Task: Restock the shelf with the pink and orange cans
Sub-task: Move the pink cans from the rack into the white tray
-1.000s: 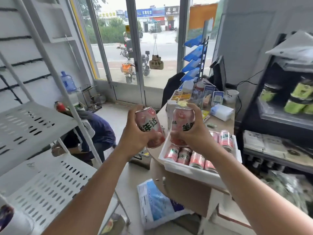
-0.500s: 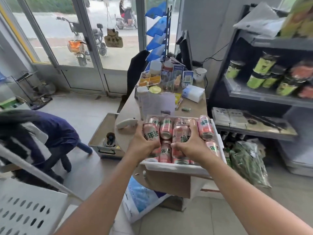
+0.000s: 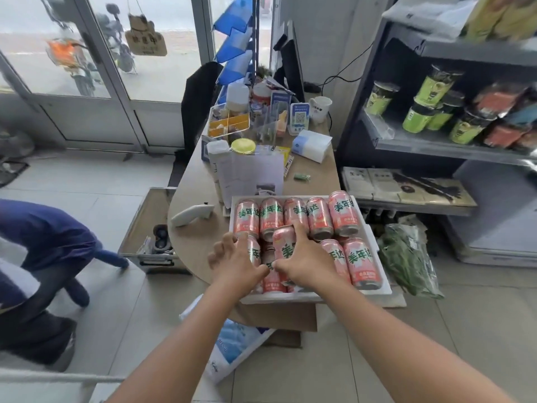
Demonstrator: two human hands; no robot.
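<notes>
1. Both hands are down in the tray [image 3: 384,290] of pink cans [image 3: 343,213], which sits at the near R corner of the counter [image 3: 191,248].
2. R hand [image 3: 308,261]: grip is closed round the top can [image 3: 286,242]. That can lies tilted across the others, w/ the thumb on its near side and the index finger stretched along it.
3. L hand [image 3: 236,264]: fingers are spread, tips touching the front-left can [image 3: 253,253]. The grip isn't closed on anything, as far as I can see.
4. Progress: the tray looks nearly full, w/ a back row of five side by side and approx five more in front. No pink can shows on any shelf in view. My read is pick-up step, w/ most of the restock left to do.
5. Target shelf: can't tell which it is. The dark shelf unit [image 3: 430,146] off the counter's R edge holds green tubs [image 3: 418,119] & red packs, no cans.
6. Around: a white scanner [image 3: 191,215] lies by the counter's L edge, near the tray. A paper sheet [image 3: 252,175] stands just behind the tray. A tissue pack [image 3: 312,145], a mug [image 3: 319,109] & misc clutter fill the far end.
7. In the way: a person in blue [image 3: 43,237] crouches on the floor off the L edge. An open metal case [image 3: 146,228] sits against that edge, and a bag of greens [image 3: 406,257] lies on the floor to the R. A carry to the L prob needs a wide step round them.
</notes>
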